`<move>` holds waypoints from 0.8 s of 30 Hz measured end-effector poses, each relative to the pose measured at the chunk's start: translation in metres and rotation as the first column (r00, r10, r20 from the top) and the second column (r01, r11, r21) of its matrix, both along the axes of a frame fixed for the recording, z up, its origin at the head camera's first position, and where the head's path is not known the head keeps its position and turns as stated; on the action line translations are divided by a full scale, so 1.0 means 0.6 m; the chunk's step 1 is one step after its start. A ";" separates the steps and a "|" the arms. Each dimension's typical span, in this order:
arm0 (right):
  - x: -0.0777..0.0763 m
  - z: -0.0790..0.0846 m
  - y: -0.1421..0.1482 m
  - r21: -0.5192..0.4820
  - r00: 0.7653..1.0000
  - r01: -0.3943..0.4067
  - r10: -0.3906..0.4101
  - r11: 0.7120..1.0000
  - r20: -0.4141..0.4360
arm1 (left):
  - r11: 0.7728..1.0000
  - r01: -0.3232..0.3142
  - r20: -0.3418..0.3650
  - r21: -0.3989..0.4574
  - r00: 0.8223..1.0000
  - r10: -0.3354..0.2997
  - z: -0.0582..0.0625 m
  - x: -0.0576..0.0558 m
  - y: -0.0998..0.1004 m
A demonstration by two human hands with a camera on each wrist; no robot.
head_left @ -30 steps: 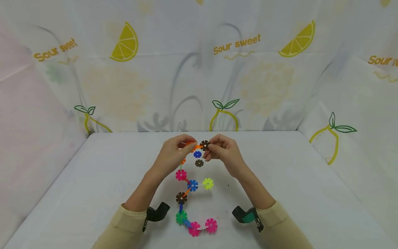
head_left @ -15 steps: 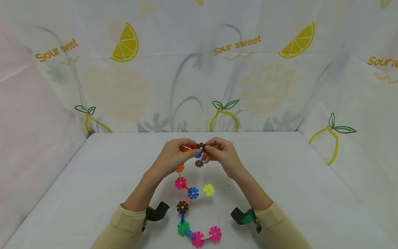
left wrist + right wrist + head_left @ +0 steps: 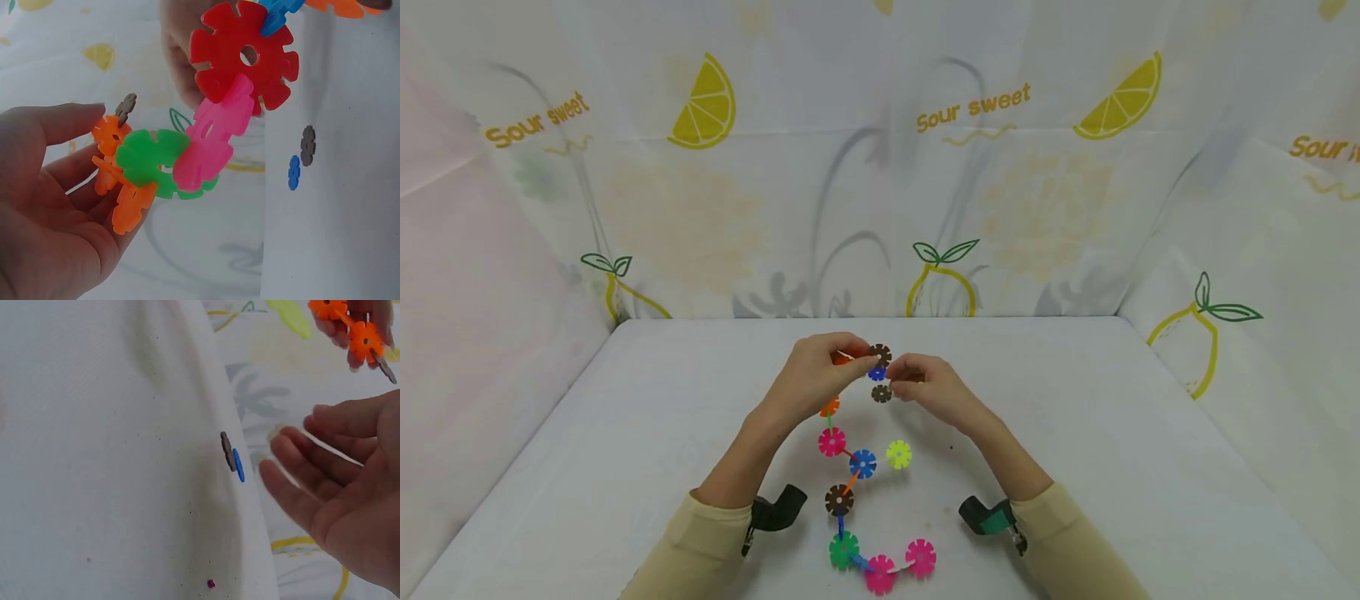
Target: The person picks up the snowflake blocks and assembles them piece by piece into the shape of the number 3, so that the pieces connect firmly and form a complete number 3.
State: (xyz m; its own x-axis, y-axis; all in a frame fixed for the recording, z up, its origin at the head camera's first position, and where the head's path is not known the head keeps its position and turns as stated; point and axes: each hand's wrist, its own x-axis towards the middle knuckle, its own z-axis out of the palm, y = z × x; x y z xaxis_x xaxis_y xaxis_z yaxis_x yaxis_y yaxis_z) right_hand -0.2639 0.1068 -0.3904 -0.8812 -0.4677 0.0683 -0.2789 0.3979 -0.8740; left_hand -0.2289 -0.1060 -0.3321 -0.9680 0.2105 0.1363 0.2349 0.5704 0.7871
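Note:
My left hand (image 3: pixel 820 375) pinches a chain of interlocking plastic snowflake discs (image 3: pixel 862 463) near its orange discs (image 3: pixel 131 206). The chain hangs down from it in pink, blue, yellow, brown and green. At the top, a brown disc (image 3: pixel 879 356) is slotted onto an orange disc (image 3: pixel 364 341), beside the left thumb. My right hand (image 3: pixel 936 389) holds nothing; its fingers (image 3: pixel 300 469) are loosely bent and apart from the chain. Close to those fingertips, a loose brown disc (image 3: pixel 881 394) and a loose blue disc (image 3: pixel 877 374) lie on the table.
The table (image 3: pixel 1075 433) has a white cover. Behind it hangs a white cloth (image 3: pixel 850 192) printed with lemons. Black wrist cameras (image 3: pixel 780 510) sit below each forearm. A small dark red speck (image 3: pixel 210 584) shows on the table cover.
My right hand has let go of the brown disc and moved down and slightly right of it. The brown disc has shifted left with the left hand, and the hanging chain has swung lower.

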 end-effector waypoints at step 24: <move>0.012 -0.018 -0.019 0.389 0.978 -0.073 0.142 0.918 -0.154 | 1.000 -0.011 0.000 -0.028 1.000 0.011 -0.005 0.000 0.003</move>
